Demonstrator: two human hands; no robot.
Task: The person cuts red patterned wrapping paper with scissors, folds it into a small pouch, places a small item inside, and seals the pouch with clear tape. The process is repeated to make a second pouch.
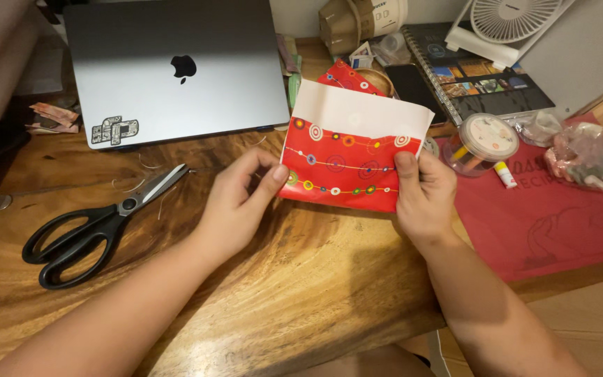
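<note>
A folded sheet of red gift paper [340, 164] with coloured circles and a white back is held just above the wooden table [301, 279]. My left hand [242, 199] pinches its lower left corner between thumb and fingers. At the lower right corner, my right hand [423, 195] grips the paper with the thumb on the front. The red flap is folded up over the white side, whose upper part shows.
Black-handled scissors [92, 227] lie at the left. A closed grey laptop [176, 70] sits behind. A red mat [560, 223] at the right carries a round clear tub [483, 143], a small glue stick [505, 174] and plastic bags [587, 157]. A notebook [472, 73], phone and white fan lie at the back.
</note>
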